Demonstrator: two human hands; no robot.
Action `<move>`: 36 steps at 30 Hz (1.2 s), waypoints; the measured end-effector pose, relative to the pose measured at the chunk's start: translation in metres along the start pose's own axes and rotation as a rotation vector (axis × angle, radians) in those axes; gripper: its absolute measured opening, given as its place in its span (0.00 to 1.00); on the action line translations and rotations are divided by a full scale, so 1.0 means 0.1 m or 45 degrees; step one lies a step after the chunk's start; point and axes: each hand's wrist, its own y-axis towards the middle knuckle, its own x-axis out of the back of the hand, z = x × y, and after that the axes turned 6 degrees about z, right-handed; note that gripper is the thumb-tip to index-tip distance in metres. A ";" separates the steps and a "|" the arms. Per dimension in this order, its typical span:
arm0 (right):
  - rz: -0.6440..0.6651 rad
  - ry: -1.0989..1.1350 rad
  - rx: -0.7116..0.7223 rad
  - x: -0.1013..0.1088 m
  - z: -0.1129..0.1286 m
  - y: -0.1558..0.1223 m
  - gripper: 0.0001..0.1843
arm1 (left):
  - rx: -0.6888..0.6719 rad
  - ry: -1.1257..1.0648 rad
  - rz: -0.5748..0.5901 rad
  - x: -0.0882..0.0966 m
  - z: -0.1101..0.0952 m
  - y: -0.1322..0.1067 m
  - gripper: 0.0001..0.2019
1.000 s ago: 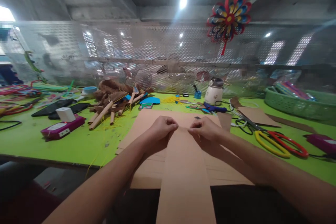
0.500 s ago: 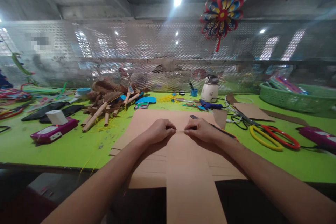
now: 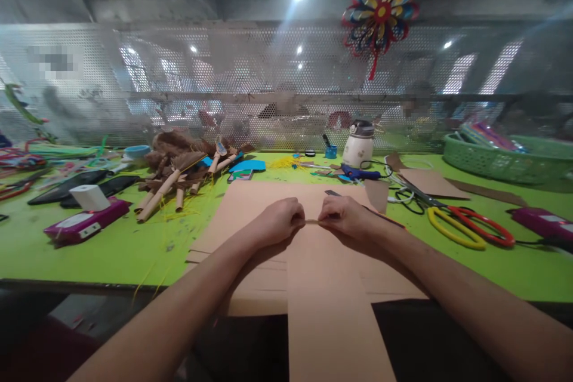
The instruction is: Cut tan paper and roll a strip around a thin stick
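A long brown paper strip (image 3: 329,304) runs from the table middle toward me, past the front edge. My left hand (image 3: 278,222) and my right hand (image 3: 344,216) both pinch its far end, fingertips almost touching. The strip lies over a stack of larger brown paper sheets (image 3: 250,203) on the green table (image 3: 111,245). A dark thin blade or pen tip (image 3: 333,193) shows just beyond my right hand.
Yellow and red scissors (image 3: 465,230) lie at right, with a green basket (image 3: 505,164) behind. Rolled brown paper sticks (image 3: 179,176) are piled at the back left, a magenta box (image 3: 85,224) with a white block at left. A white jar (image 3: 359,143) and blue glue gun (image 3: 358,173) stand behind.
My two hands have drawn closer together on the strip's far end, and the view has shifted slightly. Nothing else on the table has moved.
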 end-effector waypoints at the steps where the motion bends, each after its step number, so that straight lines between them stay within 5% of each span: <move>1: -0.003 -0.007 0.011 0.00 0.00 -0.01 0.09 | -0.009 0.004 0.006 0.01 0.00 0.00 0.06; 16: 0.114 -0.190 0.125 0.02 -0.09 -0.07 0.07 | -0.102 -0.031 0.032 0.07 -0.04 -0.09 0.06; 36: 0.130 -0.651 0.209 0.11 0.34 -0.22 0.09 | -0.063 0.052 0.034 0.16 -0.16 -0.22 0.10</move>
